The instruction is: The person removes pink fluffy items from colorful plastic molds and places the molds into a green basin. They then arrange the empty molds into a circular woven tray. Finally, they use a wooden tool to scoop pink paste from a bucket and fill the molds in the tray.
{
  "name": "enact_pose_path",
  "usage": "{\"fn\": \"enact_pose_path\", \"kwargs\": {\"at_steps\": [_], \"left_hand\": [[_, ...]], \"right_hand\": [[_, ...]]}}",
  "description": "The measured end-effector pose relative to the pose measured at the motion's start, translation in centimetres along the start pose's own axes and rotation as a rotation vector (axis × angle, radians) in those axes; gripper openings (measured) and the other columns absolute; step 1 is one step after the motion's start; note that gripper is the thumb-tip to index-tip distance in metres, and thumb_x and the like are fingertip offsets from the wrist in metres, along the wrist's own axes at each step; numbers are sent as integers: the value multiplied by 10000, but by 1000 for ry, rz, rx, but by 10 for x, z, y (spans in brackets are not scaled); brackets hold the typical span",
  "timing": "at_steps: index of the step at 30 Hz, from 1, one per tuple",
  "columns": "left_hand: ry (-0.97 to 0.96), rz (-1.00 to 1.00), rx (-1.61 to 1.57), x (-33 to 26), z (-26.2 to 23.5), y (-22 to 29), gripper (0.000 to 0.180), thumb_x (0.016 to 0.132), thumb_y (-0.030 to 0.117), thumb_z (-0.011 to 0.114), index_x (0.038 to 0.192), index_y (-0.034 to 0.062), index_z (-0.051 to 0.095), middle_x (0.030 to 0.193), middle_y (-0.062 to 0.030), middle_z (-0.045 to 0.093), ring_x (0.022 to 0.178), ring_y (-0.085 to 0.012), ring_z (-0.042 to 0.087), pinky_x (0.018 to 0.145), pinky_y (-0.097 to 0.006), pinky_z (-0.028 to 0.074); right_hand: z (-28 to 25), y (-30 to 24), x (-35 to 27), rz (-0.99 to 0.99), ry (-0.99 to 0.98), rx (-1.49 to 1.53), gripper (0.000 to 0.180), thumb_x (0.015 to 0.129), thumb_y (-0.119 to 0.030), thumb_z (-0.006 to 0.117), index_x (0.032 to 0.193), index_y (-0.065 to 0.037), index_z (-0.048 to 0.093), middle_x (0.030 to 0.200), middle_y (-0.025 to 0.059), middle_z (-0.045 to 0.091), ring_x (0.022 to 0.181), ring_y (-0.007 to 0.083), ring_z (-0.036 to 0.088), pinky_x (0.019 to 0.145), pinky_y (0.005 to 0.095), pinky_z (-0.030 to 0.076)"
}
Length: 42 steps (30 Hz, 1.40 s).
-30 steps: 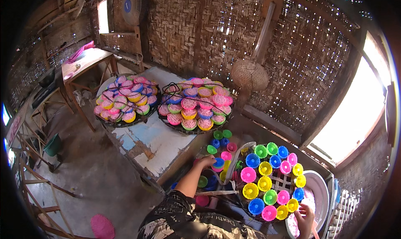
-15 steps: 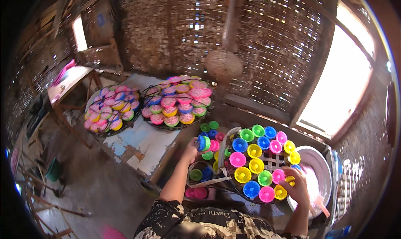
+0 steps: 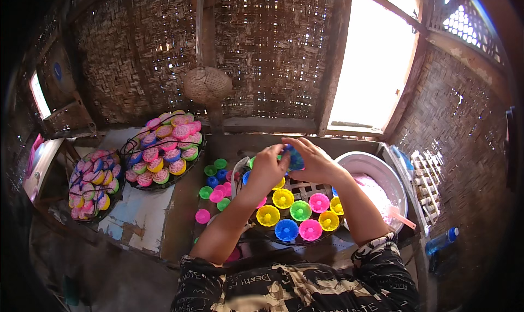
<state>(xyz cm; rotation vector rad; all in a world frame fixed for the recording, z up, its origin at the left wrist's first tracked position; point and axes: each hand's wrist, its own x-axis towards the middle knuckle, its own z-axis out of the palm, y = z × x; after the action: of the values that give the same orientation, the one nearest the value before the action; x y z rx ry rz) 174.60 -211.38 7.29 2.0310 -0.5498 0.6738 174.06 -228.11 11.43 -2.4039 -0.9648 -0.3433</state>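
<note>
Both hands meet above the far part of a round woven tray [image 3: 305,189]. Between them is a blue plastic mould [image 3: 295,158], possibly more than one nested together. My left hand [image 3: 268,167] has its fingers closed at the mould's left side. Curled around the right and top of it is my right hand [image 3: 315,162]. Small fluted moulds with a knob in the middle stand on the tray, among them a yellow one [image 3: 267,216], a green one [image 3: 300,210], a blue one [image 3: 286,230] and a pink one [image 3: 310,230]. My forearms hide part of the tray.
Right of the tray stands a large pale basin [image 3: 403,189] of pinkish-white grated or crumbly stuff, with a pink-handled scoop [image 3: 403,219]. Loose moulds [image 3: 202,216] lie to the left. Two trays of filled moulds [image 3: 172,155] sit farther left. A blue bottle [image 3: 441,241] is at right.
My left hand has moved right and away from me with the blue mould. My right hand has left the tray's right edge to meet it. The view has swung right.
</note>
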Motion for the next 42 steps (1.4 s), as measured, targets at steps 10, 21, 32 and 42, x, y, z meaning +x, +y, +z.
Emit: {"fn": "enact_pose_path", "kwargs": {"at_steps": [10,21,32,42], "left_hand": [[-82,-180,-232,-19,14,-2,202,859,207,597,930,17,605,862,-119,658,833,-215,648,686,-311,503],[-143,-32,-215,-53,-35,0,234,889,188,577,1040,14,621,971,-128,647,886,-187,629,784,-292,487],[-881,237,268,-87,58,2,619,904,584,321,1324,142,432,1455,-131,275,1353,-336,222,1047,-622,166],[-929,202,363,-91,56,3,676,890,623,286,1289,107,462,1443,-146,284,1352,-343,219,1047,-619,162]], "right_hand": [[27,92,-52,407,-240,-374,722,629,-326,725,1237,-49,451,1115,208,522,1098,365,490,941,418,419],[10,86,-60,536,-120,-223,851,610,-404,784,1281,-4,447,1241,206,424,1134,356,477,975,388,409],[18,74,-90,479,-298,-323,785,617,-512,751,1204,-51,506,1132,188,514,1114,327,488,938,415,403],[21,75,-97,453,-329,-286,799,612,-475,769,1231,-50,498,1113,184,521,1105,336,485,938,408,398]]}}
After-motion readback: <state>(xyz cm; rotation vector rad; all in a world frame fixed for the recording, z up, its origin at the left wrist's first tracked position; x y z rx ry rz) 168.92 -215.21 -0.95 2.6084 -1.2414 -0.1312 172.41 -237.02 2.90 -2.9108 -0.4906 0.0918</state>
